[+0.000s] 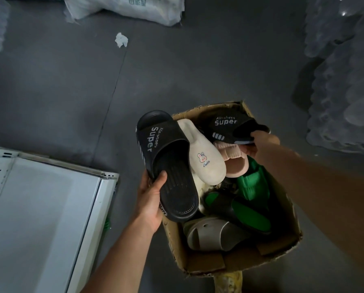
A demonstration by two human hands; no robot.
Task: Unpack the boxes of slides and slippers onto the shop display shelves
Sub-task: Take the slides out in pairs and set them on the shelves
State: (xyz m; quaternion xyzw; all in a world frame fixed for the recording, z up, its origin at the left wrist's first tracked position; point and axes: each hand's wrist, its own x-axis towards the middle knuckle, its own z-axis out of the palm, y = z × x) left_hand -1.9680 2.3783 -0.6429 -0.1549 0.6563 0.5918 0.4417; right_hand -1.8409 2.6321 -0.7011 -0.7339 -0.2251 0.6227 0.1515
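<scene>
A dark grey floor fills most of the frame, with a thin seam running diagonally down from the upper middle. At lower left stands a white metal display shelf with a perforated back panel at its left edge. Along the right edge, bundles of clear plastic-wrapped goods are piled up, too blurred to identify. A white woven sack lies at the top of the frame, and a small crumpled scrap of white paper sits on the floor just below it.

At lower centre a worn brown cardboard box stands open on the floor, holding mixed slippers: a cream closed-toe slipper with a rabbit motif, a pink ribbed slipper beside it, green slides in the middle, and a grey foam slide nearest the bottom.

The hands are apart, each clamped on one shoe. The left hand grips the heel end of a black rubber slide printed "Super", held above the box's left edge. The right hand pinches the matching black slide over the box's far end.
</scene>
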